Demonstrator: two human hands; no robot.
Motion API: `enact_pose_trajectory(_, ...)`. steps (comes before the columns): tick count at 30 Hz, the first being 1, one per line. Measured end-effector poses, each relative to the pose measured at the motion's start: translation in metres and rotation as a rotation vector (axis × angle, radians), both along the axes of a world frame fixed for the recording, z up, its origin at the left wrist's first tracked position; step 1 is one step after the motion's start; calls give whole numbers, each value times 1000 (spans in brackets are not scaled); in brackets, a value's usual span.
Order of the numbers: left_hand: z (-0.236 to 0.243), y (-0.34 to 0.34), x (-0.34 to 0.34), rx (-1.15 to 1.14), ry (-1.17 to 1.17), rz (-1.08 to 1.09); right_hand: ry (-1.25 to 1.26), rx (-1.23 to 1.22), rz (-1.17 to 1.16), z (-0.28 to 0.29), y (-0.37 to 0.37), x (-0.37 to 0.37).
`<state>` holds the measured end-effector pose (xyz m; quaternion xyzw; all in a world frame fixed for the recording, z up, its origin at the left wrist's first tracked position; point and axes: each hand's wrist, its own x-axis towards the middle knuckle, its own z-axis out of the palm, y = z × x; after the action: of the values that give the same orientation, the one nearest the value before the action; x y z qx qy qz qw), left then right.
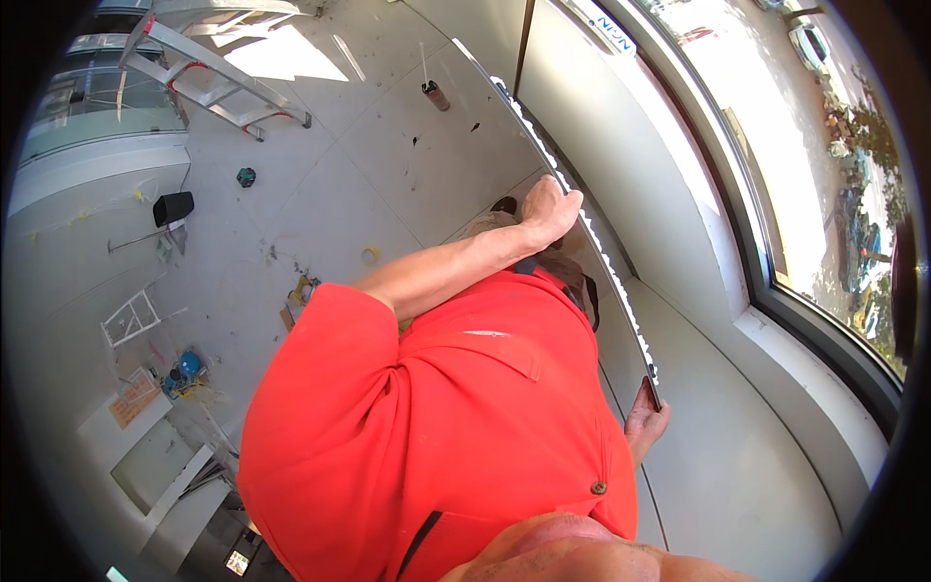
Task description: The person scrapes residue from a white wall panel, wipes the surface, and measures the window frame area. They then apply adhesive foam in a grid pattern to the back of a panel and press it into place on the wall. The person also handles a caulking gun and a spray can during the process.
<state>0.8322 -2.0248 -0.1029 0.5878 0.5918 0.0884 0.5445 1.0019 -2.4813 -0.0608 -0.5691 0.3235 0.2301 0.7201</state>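
A long, thin dark strip (613, 267) runs diagonally in front of my body, with a wavy white bead of what looks like adhesive along it. My left hand (553, 209) is closed around the strip near its middle, knuckles up. At its near lower end, my right hand (648, 423) grips the strip, with the thumb against it and part of the hand hidden behind my shirt. The strip's far end reaches out over the floor, close to the pale wall below the window.
A sealant tube (436, 95) lies on the tiled floor (359, 165). An aluminium stepladder (208, 78) stands at the far left. A yellow tape ring (370, 255), a yellow tool (303, 289) and a blue object (188, 366) are scattered leftward. A dark-framed window (776, 281) borders the right.
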Motion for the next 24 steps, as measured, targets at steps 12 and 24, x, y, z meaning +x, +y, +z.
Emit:
enact_pose_trajectory(12,-10,-3,99,21,27,37,107,28,84,-58,-32,128)
enact_pose_trajectory(24,-15,22,132,110,48,-4,16,-98,569,-126,-80,203)
